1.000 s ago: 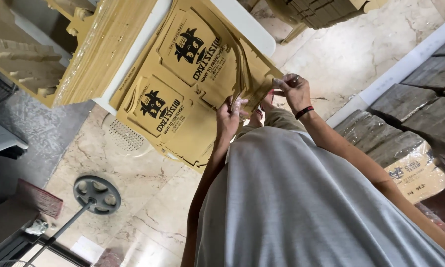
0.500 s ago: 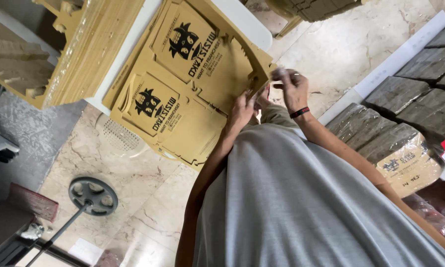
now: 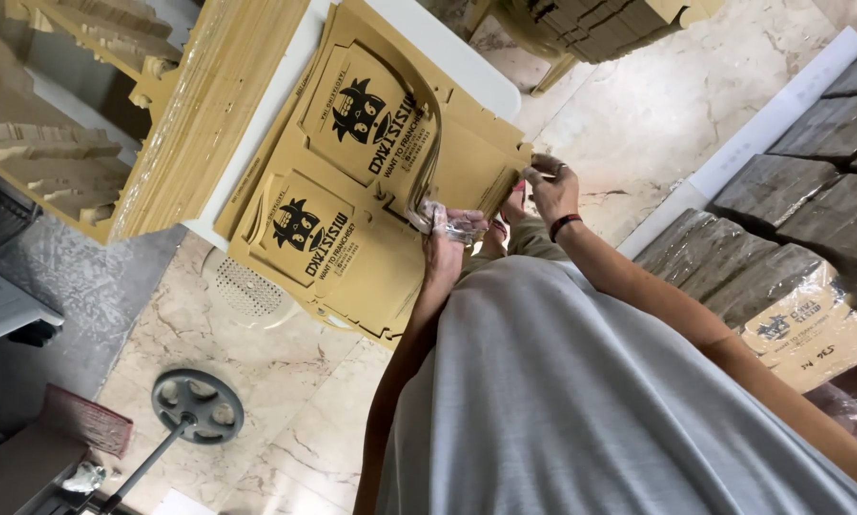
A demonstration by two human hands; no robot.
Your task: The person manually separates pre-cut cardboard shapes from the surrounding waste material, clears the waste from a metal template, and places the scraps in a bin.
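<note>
Taking the white table point(image 3: 257, 162) as landmark: at its left stood a thick stack of flat cardboard blanks point(image 3: 209, 105) on edge, tan and rough-cut, and beyond that stack, further left, folded cardboard pieces point(image 3: 28, 143). Over the table's near edge lay the printed cardboard sheets point(image 3: 352, 219), die-cut, matte brown with black cartoon motifs; they looked light, stiff yet bendable, and probably easy to crease, so a hold along a cut edge with both hands seemed wisest. At the sheets' right edge, off the table's near corner, the left hand point(image 3: 445, 238) was closed around something clear and crinkly, seemingly plastic film, pressed against the top sheet. Just right of it the right hand point(image 3: 552, 191), a dark band at the wrist, pinched the sheet's corner with fingers curled shut. Farther right of the table, wrapped bundles point(image 3: 781, 238) sat on the marble floor point(image 3: 638, 114). Below the table, a grey metal wheel point(image 3: 198, 405) lay on the same floor.
</note>
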